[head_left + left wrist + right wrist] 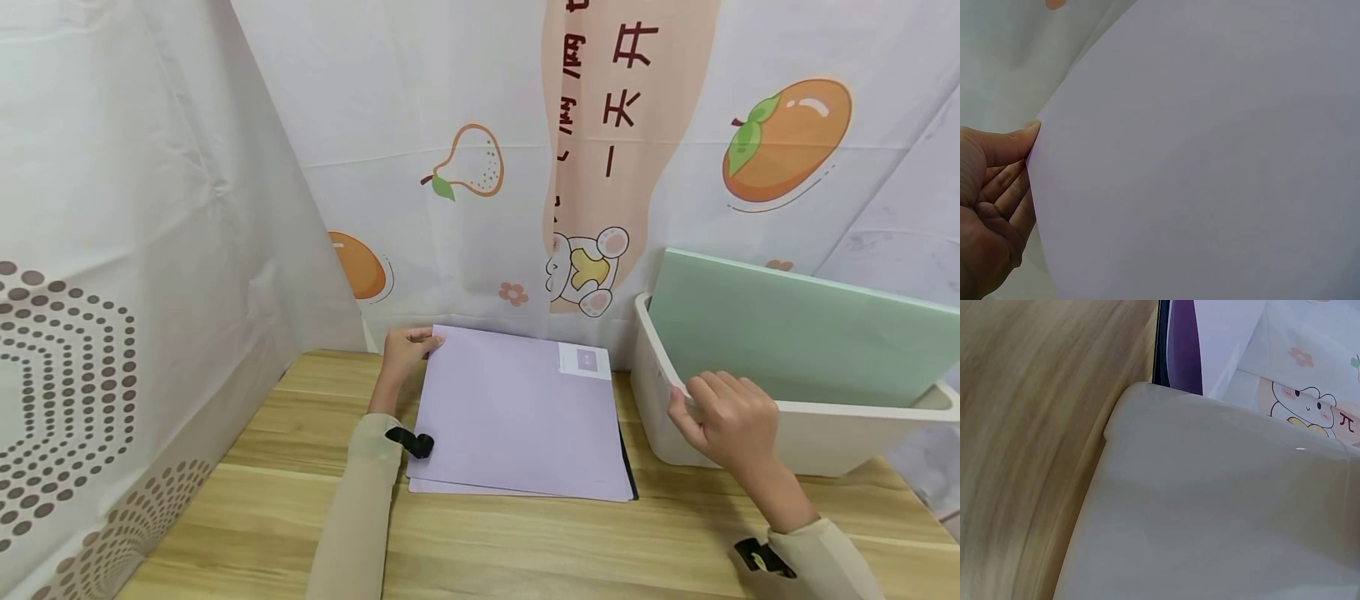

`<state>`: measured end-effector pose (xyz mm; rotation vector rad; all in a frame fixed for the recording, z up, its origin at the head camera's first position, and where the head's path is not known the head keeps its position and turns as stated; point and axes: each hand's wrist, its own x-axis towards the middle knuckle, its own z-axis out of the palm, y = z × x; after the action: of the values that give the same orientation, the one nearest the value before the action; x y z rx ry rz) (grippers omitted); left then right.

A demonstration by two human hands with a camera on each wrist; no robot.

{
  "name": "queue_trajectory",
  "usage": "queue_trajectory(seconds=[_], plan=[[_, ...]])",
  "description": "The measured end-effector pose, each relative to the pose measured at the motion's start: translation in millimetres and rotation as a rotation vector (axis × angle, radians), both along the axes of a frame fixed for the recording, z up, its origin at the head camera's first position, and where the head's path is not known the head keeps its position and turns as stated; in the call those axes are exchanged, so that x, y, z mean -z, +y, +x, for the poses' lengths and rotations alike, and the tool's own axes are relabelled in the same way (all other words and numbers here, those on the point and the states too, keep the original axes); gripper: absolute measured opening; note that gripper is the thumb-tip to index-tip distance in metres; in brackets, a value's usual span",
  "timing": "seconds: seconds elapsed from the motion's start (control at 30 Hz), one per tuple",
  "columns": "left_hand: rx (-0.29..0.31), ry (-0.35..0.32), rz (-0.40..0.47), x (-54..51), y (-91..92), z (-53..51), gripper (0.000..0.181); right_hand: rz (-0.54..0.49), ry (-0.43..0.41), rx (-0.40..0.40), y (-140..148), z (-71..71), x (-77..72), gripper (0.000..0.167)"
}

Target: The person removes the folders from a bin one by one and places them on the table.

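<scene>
Your left hand (403, 348) pinches the lilac folder (517, 408) near its far-left corner, thumb against fingers, likely to control that edge. The folder lies on the wood-grain tabletop (262, 500), left of the white bin (847, 442). Your right hand (731, 417) grips the bin's rim, probably for steadiness; the bin's walls appear to prop the tilted mint-green folder (787, 333).

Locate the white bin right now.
In the head view, the white bin sits on the table's right side, right of the purple sheets, with the right hand gripping its near rim.
</scene>
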<state>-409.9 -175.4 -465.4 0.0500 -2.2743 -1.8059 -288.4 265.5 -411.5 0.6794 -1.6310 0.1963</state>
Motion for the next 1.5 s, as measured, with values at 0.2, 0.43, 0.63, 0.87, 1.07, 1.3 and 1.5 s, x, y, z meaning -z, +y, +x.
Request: queue_trajectory(seconds=[0.2, 0.43, 0.63, 0.87, 1.07, 1.3, 1.5], plan=[[0.002, -0.007, -0.037, 2.1, -1.5, -0.2, 0.027, -0.003, 0.001, 0.0, 0, -0.2, -0.2, 0.041], [0.026, -0.002, -0.051, 4.2, -3.1, -1.3, 0.024, 0.0, 0.001, -0.002, -1, -0.3, -1.3, 0.04], [0.101, -0.08, -0.057, 1.5, -6.5, -1.2, 0.032, -0.005, 0.005, -0.004, -2, -0.8, -1.8, 0.039], [0.178, -0.144, -0.065, 0.0, -12.4, -1.1, 0.037, -0.009, 0.014, -0.005, -2, -0.6, -2.1, 0.04], [0.177, -0.134, -0.052, 2.7, -12.7, -2.0, 0.037, -0.005, 0.013, -0.002, -2, -0.4, -1.8, 0.04], [0.158, -0.092, -0.041, 4.7, -12.9, -0.1, 0.034, -0.008, 0.015, -0.004, -2, -0.6, -0.9, 0.041], [0.152, -0.083, -0.016, 8.2, -12.5, -1.3, 0.032, -0.012, 0.021, -0.002, -2, 0.2, -0.7, 0.041]])
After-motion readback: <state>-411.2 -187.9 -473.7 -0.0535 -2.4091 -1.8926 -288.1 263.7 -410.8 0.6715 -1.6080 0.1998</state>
